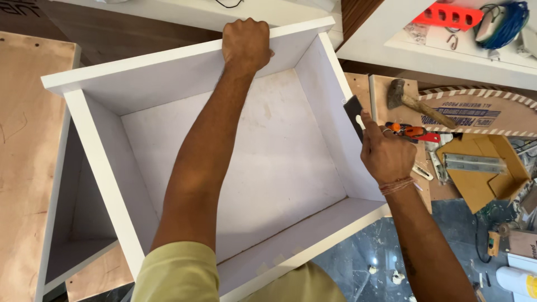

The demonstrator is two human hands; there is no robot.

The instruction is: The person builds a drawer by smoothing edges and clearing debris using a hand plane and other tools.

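Left hand (246, 42): gripping the far wall of the white drawer box (235, 162), fingers curled over its top edge.
Right hand (385, 154): pinching a dark flat scraper blade (353, 113), which is touching the box's right wall at the rim.
Drawer box: lying open side up, filling the middle of the view.
Beyond the right wall: a hammer (417, 102) and an orange-handled tool (415, 132) are lying on plywood.

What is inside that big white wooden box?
Inside the open white wooden box only its bare, scuffed white bottom panel shows. The person's left forearm covers a strip of it, so anything beneath is hidden.
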